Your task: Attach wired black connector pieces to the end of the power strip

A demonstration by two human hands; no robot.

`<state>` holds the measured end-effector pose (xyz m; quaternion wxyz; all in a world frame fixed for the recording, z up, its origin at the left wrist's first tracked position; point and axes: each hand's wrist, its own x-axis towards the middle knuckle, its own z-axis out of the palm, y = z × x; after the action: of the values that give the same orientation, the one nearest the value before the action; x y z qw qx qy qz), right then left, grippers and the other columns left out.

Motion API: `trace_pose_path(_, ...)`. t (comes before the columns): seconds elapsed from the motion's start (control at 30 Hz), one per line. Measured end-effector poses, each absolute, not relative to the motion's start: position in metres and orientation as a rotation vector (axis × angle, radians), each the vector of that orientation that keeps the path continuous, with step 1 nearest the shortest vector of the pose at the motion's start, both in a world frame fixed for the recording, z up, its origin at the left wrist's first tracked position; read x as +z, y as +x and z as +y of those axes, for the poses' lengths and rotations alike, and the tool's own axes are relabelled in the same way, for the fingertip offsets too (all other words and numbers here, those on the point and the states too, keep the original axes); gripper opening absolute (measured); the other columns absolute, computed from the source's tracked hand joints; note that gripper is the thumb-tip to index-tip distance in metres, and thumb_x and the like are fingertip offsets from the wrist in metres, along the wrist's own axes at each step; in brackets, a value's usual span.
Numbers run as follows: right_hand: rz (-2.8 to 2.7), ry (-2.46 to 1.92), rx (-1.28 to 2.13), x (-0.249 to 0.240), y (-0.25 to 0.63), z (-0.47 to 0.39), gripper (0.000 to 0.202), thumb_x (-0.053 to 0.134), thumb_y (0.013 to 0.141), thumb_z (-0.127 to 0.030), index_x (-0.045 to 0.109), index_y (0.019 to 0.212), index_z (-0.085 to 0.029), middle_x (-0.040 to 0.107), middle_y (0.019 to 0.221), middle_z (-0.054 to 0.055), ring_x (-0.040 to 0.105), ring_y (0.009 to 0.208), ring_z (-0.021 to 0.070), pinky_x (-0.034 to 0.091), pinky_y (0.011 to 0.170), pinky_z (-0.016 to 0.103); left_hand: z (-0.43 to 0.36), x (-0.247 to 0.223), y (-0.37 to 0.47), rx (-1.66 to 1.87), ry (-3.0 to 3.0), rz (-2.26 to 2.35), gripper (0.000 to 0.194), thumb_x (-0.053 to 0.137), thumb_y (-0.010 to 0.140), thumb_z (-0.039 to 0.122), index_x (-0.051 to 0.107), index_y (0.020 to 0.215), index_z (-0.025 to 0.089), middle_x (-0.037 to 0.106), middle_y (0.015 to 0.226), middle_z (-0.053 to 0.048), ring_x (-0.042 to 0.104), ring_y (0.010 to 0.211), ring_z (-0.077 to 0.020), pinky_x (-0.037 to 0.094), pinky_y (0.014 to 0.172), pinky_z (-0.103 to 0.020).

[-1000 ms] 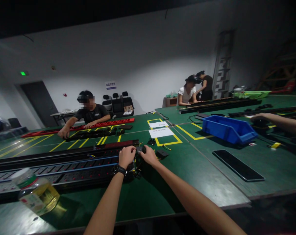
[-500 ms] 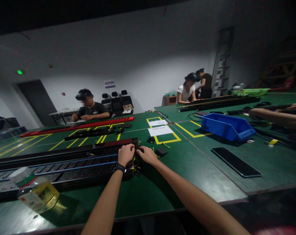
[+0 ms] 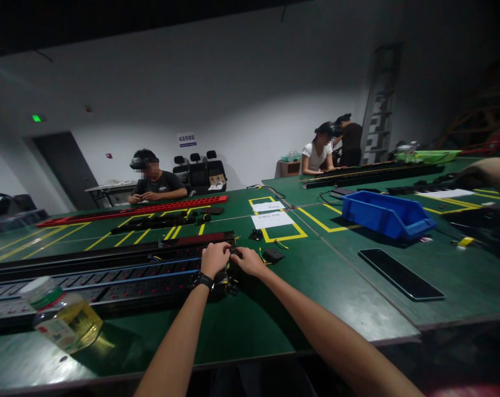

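My left hand point(image 3: 215, 259), with a black watch on its wrist, is closed at the right end of a long black rail assembly point(image 3: 142, 286). Facing it, my right hand point(image 3: 250, 261) has its thumb and fingers pressed together. Between the fingertips is something small and dark, too small to make out. Short wires and connectors point(image 3: 230, 282) hang from the rail's end just below the hands. A small black block point(image 3: 274, 255) and a yellow-green wire lie right of my right hand. Behind it sits a small black part point(image 3: 255, 235).
A bottle point(image 3: 63, 317) stands at the front left. On the right are a phone point(image 3: 400, 274), a blue bin point(image 3: 386, 214) and another person's hand point(image 3: 492, 172). White papers point(image 3: 272, 220) and a red rail point(image 3: 138, 210) lie farther back, with people seated beyond.
My hands stay at the rail's end with hardly any movement. The other person's arm at the right has drawn back toward the edge, showing more of the parts there. The view has shifted slightly.
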<state>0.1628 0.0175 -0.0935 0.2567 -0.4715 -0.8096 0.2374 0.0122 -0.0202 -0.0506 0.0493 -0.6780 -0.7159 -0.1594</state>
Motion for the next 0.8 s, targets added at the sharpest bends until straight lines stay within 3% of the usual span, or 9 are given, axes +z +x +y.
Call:
trace_pose_path(0.2,-2.081,-1.253,0.729,-0.101,0.162,0.019,0.052,0.059,0.093,-0.032,0.055,0.145,-0.026,0.073,0.125,0.007,0.069,0.112,0.0260,0.050,0.092,0.032,-0.021,-0.049,0.014,-0.481,-2.018,-2.216,0.033,0.051,0.093,0.027,0.072,0.118,0.025,0.077,0.110,-0.009,0.066,0.111,-0.0268,0.048,0.095,-0.038)
trace_pose_path(0.3,-2.109,-1.223,0.748,-0.104,0.162,0.021,0.059,0.066,0.088,-0.030,0.055,0.146,-0.029,0.071,0.129,0.006,0.067,0.117,0.0265,0.050,0.097,0.034,-0.022,-0.049,0.016,-0.483,-2.019,-2.215,0.029,0.052,0.092,0.027,0.071,0.113,0.024,0.075,0.115,-0.010,0.065,0.114,-0.0263,0.048,0.096,-0.038)
trace_pose_path(0.4,-2.096,-1.169,0.810,-0.105,0.160,0.026,0.066,0.068,0.082,-0.025,0.055,0.146,-0.028,0.071,0.130,0.006,0.066,0.118,0.0269,0.050,0.100,0.035,-0.023,-0.049,0.016,-0.550,-2.012,-2.214,0.035,0.054,0.090,0.025,0.065,0.122,0.022,0.073,0.121,-0.011,0.064,0.116,-0.0268,0.048,0.095,-0.038)
trace_pose_path(0.63,-1.979,-0.836,1.138,-0.107,0.155,0.042,0.073,0.062,0.070,-0.009,0.059,0.142,-0.021,0.073,0.126,0.007,0.068,0.111,0.0243,0.054,0.096,0.035,-0.022,-0.051,0.012,-0.648,-2.055,-2.232,0.042,0.056,0.086,0.020,0.059,0.128,0.023,0.078,0.110,-0.006,0.067,0.113,-0.0269,0.048,0.093,-0.038)
trace_pose_path(0.8,-2.041,-0.772,1.132,-0.112,0.158,0.043,0.080,0.060,0.068,-0.007,0.054,0.147,-0.020,0.071,0.129,0.007,0.066,0.115,0.0245,0.052,0.101,0.037,-0.022,-0.052,0.011,-0.683,-2.077,-2.240,0.042,0.056,0.085,0.019,0.060,0.126,0.025,0.080,0.107,-0.004,0.069,0.112,-0.0259,0.047,0.093,-0.037)
